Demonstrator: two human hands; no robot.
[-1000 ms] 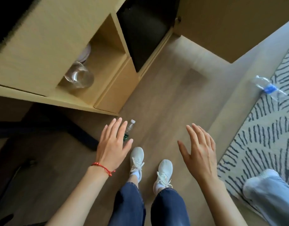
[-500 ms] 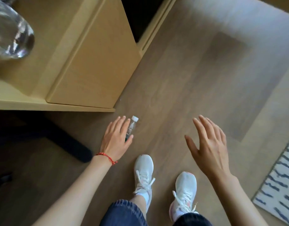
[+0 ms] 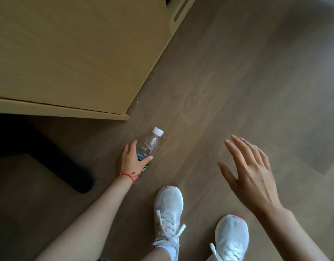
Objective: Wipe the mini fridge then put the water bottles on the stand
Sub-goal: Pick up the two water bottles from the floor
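Gripping the water bottle [image 3: 150,146], left hand [image 3: 131,162] hides its base; right hand [image 3: 251,174] fingers spread.

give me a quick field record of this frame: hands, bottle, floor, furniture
left hand: wrapped around the lower body of the water bottle, grip closing on it
right hand: open, fingers spread, holding nothing, in the air
water bottle: clear, white cap on, on the floor
floor: wood-look
cabinet: light wood, beyond the bottle
shoes: white, laced
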